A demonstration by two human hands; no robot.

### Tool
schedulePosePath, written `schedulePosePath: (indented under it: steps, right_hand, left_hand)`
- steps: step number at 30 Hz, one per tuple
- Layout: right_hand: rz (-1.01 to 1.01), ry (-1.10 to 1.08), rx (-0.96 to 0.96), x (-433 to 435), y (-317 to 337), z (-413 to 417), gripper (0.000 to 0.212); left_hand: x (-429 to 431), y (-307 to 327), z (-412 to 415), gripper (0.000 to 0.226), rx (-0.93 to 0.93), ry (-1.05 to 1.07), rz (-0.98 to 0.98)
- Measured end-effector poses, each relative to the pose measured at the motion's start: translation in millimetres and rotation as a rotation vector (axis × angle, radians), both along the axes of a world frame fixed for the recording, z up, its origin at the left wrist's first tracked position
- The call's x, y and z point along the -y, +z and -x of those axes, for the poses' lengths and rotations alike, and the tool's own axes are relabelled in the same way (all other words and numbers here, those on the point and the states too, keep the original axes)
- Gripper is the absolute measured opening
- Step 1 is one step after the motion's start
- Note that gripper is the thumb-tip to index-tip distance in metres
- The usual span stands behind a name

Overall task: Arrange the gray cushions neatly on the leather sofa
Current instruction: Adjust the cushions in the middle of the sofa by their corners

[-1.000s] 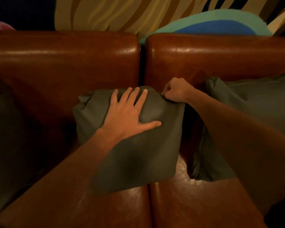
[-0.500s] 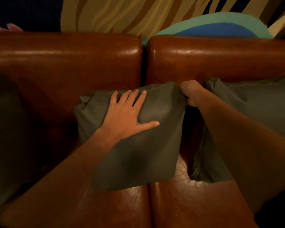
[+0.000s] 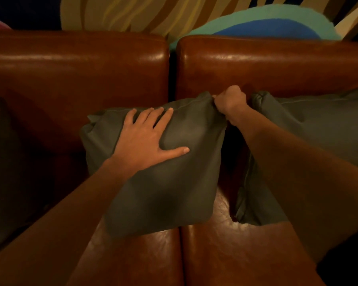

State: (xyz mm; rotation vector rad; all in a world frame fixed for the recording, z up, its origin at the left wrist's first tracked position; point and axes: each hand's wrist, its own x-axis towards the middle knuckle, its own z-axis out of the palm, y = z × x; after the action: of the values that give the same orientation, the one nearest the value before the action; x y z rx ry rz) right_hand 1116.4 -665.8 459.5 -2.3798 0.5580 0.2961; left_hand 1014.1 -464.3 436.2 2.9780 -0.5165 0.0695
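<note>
The left hand (image 3: 147, 139) lies flat, fingers spread, on the middle cushion (image 3: 170, 182); the right hand (image 3: 228, 102) pinches its upper corner. Pull too hard there and the cushion may twist askew — or bump the right cushion (image 3: 318, 131) beside it.

A tan-striped backdrop (image 3: 132, 13) bears a teal-edged blue shape (image 3: 273, 27).

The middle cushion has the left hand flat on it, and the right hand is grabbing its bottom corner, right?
Not quite. The left hand does lie flat on the middle cushion, but the right hand is grabbing its top right corner, up by the sofa back, not the bottom corner. The head view shows it.
</note>
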Motion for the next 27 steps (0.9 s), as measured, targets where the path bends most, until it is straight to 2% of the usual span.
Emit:
schedulePosePath:
  steps: [4,6,8,11,13,17,20,22,27]
  right_hand:
    - [-0.086,-0.115,0.191,15.6,4.7,1.3,0.028]
    - [-0.206,-0.178,0.207,14.6,0.7,5.7,0.021]
    - [-0.409,-0.264,0.15,9.3,-0.8,9.6,0.015]
    - [-0.597,-0.317,0.022,8.8,2.6,10.9,0.052]
    - [-0.636,-0.306,-0.015,11.5,3.2,9.8,0.064]
    - [-0.729,-0.255,-0.096,22.9,1.6,9.4,0.05]
    - [-0.882,-0.261,-0.188,33.4,-3.8,9.4,0.044]
    - [-0.943,-0.266,-0.226,40.3,-6.0,10.1,0.032]
    - [-0.906,-0.104,-0.296,54.9,-1.7,6.6,0.016]
  left_hand:
    - [-1.1,1.3,-1.7,0.095,0.024,0.001,0.028]
    - [1.4,4.3,-3.3,0.096,0.015,0.014,0.02]
    - [6.2,8.1,-5.9,0.095,0.005,0.038,0.019]
    - [20.0,14.7,-16.5,0.092,0.001,0.065,0.04]
    - [35.0,17.5,-26.7,0.088,0.015,0.04,0.056]
    - [70.3,15.8,-42.9,0.075,-0.083,0.025,0.139]
    - [90.2,14.0,-47.3,0.069,-0.146,0.125,0.273]
    - [99.6,13.5,-51.7,0.066,-0.166,0.206,0.3]
    - [107.6,14.4,-59.6,0.042,-0.14,0.365,0.435]
